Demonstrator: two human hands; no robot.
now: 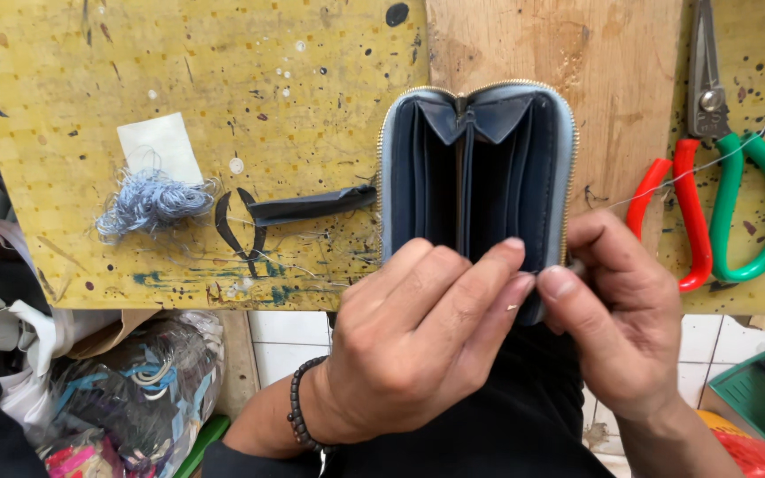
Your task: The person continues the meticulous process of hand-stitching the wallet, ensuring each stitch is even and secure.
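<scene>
While the wallet (478, 168) lies open on the bench (223, 71), its long axis runs away from the person, near end under both hands; the left hand (418, 341) grips that near edge, fingers curled closed over it; the right hand (622, 310) pinches shut at the wallet's right corner, on what I cannot tell; scissors (719, 177) lie right of the wallet, a dark strip (312, 205) and thread (152, 202) left of it; tiled floor (289, 341) shows below.
</scene>
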